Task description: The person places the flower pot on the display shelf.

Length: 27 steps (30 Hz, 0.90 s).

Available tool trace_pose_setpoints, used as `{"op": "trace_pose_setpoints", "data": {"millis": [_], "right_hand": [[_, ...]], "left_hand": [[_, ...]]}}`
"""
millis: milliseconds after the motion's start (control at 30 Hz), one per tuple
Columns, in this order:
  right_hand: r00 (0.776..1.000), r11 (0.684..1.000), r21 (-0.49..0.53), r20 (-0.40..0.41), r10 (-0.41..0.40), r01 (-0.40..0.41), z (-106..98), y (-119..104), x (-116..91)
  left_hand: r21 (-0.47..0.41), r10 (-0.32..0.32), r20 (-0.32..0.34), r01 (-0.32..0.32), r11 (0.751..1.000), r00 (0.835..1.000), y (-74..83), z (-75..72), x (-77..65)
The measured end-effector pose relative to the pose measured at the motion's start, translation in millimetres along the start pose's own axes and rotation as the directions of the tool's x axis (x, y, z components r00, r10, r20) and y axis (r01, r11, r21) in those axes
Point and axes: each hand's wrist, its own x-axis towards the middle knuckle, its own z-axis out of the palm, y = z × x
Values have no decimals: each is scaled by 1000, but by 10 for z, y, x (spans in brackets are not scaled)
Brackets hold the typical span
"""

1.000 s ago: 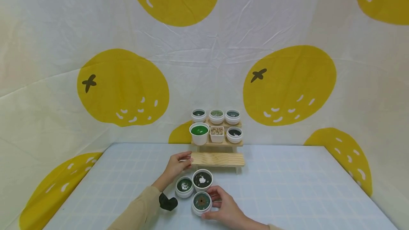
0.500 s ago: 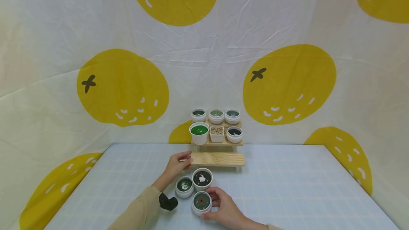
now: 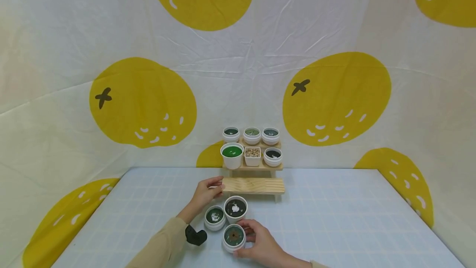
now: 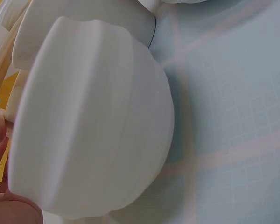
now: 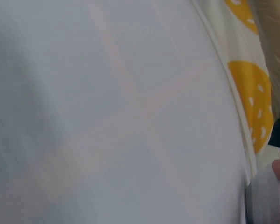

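Observation:
My left hand (image 3: 204, 192) holds the left end of the low front step of a tiered wooden stand (image 3: 253, 185), thumb and fingers at its edge. My right hand (image 3: 262, 241) grips a small round white pot (image 3: 234, 238) with a teal filling and a brown centre, from its right side. Just beyond it stands a taller white pot (image 3: 235, 209) with dark filling and a white patch. To their left is a white pot (image 3: 214, 218) with dark green filling, whose white side (image 4: 93, 116) looms large in the left wrist view.
The stand's upper two tiers carry several white pots, among them a bright green-filled cup (image 3: 232, 155) and a square pot of pebbles (image 3: 253, 156). A dark strap (image 3: 196, 235) sits by my left wrist. A fruit-patterned cloth (image 3: 238, 65) hangs behind the checked tabletop (image 3: 334, 218).
My right hand and the teal-filled pot have shifted very slightly toward me and to the left. My left hand stays on the step, and the other pots have not visibly moved.

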Motion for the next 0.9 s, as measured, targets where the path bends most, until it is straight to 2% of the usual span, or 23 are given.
{"op": "trace_pose_setpoints", "data": {"millis": [133,333,533,900], "right_hand": [[1000,1000,-2,-2,-9,9,5,-7,0],[1000,1000,-8,4,9,-9,0,-32,1],[999,999,-17,17,32,-31,-23,-50,-4],[997,994,-87,-45,-63,59,-112,-174,-22]], "left_hand": [[9,-6,4,6,1000,1000,47,-1,-18],[5,-8,-22,9,1000,1000,-61,11,38],[-3,-11,-36,11,1000,999,-99,7,67],[4,-14,-26,14,1000,1000,-103,1,66]]}}
